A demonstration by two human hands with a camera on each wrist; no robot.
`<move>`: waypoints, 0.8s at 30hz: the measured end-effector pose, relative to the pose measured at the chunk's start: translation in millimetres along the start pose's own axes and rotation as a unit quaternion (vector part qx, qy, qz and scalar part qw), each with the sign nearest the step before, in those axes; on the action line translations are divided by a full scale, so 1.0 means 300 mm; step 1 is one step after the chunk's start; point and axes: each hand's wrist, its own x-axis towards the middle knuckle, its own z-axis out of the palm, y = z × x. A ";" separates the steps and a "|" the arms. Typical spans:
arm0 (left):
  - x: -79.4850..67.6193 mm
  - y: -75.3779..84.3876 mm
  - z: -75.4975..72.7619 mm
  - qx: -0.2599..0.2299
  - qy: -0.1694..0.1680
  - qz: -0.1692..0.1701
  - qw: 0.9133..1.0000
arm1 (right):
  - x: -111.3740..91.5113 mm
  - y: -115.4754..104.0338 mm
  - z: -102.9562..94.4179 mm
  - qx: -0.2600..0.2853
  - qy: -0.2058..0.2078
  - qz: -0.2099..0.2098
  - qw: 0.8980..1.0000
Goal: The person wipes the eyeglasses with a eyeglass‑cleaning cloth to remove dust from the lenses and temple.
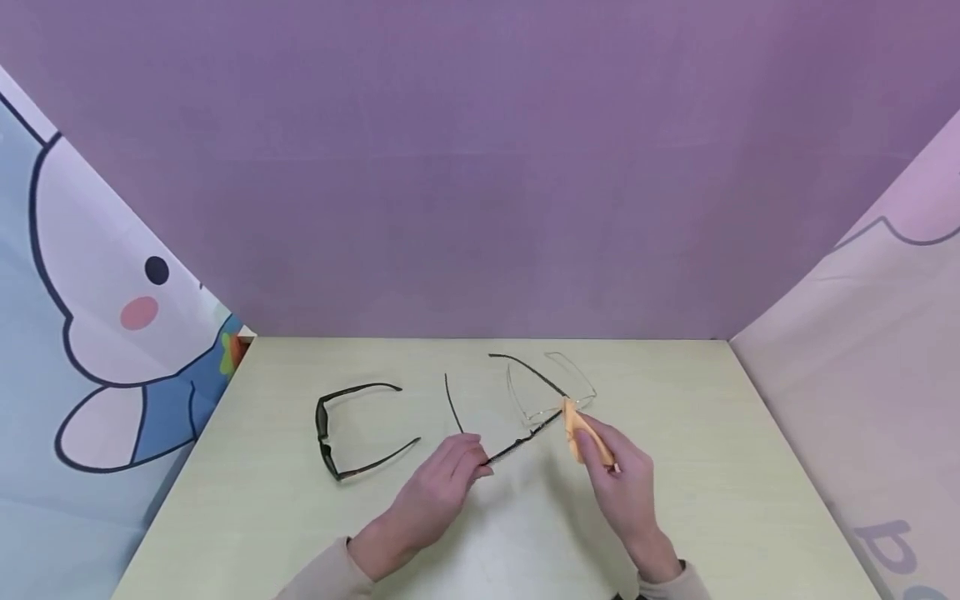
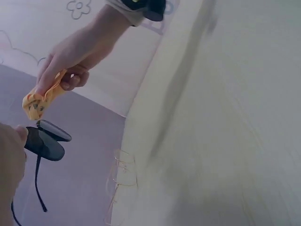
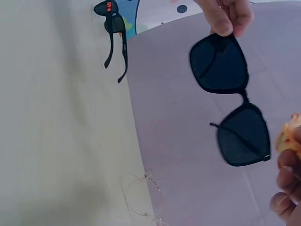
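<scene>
Head view, left to right, over your pale table (image 1: 720, 517), with a purple wall (image 1: 480, 183) across the full width behind. Item: blue and white panel (image 1: 142, 225), cartoon figure printed on it, at the table's left side. Item: loose shades (image 1: 322, 421), black, on the table, arms unfolded and pointing to your right; red marking on one arm in the right wrist view. Item: your left hand (image 1: 446, 475), beige sleeve (image 1: 330, 575), thumb and fingers pinching one end of the held shades (image 3: 221, 70). These are black with dark lenses, raised off the table between your two hands, arms unfolded and pointing away from you. Item: wire glasses (image 1: 595, 392), thin frame, on the table beyond the held shades. Item: orange cloth (image 1: 573, 423), bunched, small dark marks, just beside the right-hand end of the held shades; the right wrist view shows a narrow gap between the two. Item: your right hand (image 1: 626, 483), grasping the cloth between thumb and fingers. Item: pale panel (image 1: 885, 358) at the table's right side, grey outline and lettering, partly cut off.
</scene>
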 end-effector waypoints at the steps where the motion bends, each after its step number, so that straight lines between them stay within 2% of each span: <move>1: -0.002 0.004 0.002 -0.032 0.004 -0.037 0.999 | -0.005 0.002 0.003 0.008 0.007 -0.003 1.000; 3: -0.005 0.015 0.002 -0.099 0.008 -0.124 0.987 | -0.015 0.006 0.011 0.017 0.018 -0.008 1.000; 4: -0.004 0.021 0.001 -0.133 0.010 -0.170 0.976 | -0.019 0.008 0.015 0.017 0.022 -0.010 1.000; 5: -0.001 0.027 -0.001 -0.171 0.011 -0.217 0.961 | -0.024 0.010 0.018 0.020 0.024 -0.012 0.999; 7: 0.010 0.039 -0.007 -0.243 0.009 -0.305 0.921 | -0.030 0.010 0.025 0.021 0.023 -0.013 0.999; 8: 0.017 0.043 -0.011 -0.280 0.008 -0.347 0.895 | -0.033 0.008 0.028 0.021 0.020 -0.011 1.000; 10: 0.030 0.050 -0.016 -0.351 0.003 -0.421 0.837 | -0.037 0.002 0.034 0.024 0.013 -0.004 1.000; 12: 0.042 0.054 -0.022 -0.411 -0.001 -0.474 0.779 | -0.041 -0.005 0.040 0.030 0.006 0.002 1.000; 13: 0.046 0.054 -0.024 -0.434 -0.003 -0.493 0.754 | -0.042 -0.008 0.043 0.032 0.003 0.004 0.999; 14: 0.050 0.055 -0.025 -0.456 -0.004 -0.509 0.730 | -0.044 -0.010 0.046 0.034 0.003 0.002 0.999; 16: 0.057 0.056 -0.028 -0.496 -0.006 -0.529 0.689 | -0.047 -0.013 0.049 0.040 0.004 -0.003 0.999; 18: 0.063 0.058 -0.031 -0.536 0.001 -0.547 0.643 | -0.049 -0.013 0.053 0.045 0.008 -0.013 0.999; 20: 0.069 0.061 -0.033 -0.580 0.024 -0.564 0.587 | -0.052 -0.013 0.057 0.053 0.014 -0.024 0.998; 23: 0.074 0.068 -0.033 -0.641 0.078 -0.584 0.492 | -0.055 -0.016 0.067 0.062 0.025 -0.045 0.997; 24: 0.075 0.070 -0.032 -0.657 0.098 -0.586 0.464 | -0.056 -0.018 0.072 0.063 0.029 -0.055 0.996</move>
